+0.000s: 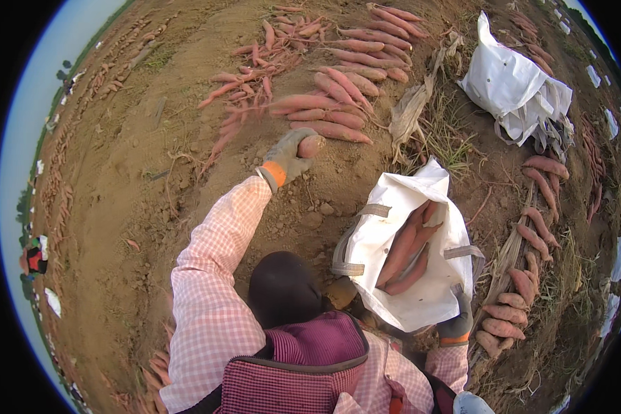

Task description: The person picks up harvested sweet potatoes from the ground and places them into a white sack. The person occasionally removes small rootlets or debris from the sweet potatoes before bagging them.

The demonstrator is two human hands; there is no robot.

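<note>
In a grey work glove with an orange cuff, my left hand (287, 158) is closed around a sweet potato (311, 146), whose blunt end shows past the fingers. Just beyond it lies a row of large sweet potatoes (331, 131) on the soil. My right hand (456, 316), gloved the same way, grips the near rim of a white woven sack (419, 313); its fingers are partly hidden by the fabric. The sack's mouth gapes towards me, and several long sweet potatoes (406, 248) lie inside. A grey strap handle (463, 252) hangs on its right side.
Thin, small sweet potatoes (269, 57) are heaped left of the large ones. A second white sack (515, 77) stands at the upper right, near dry stalks (414, 108). More sweet potatoes (504, 313) line the right. A person (33, 260) is far off at the left.
</note>
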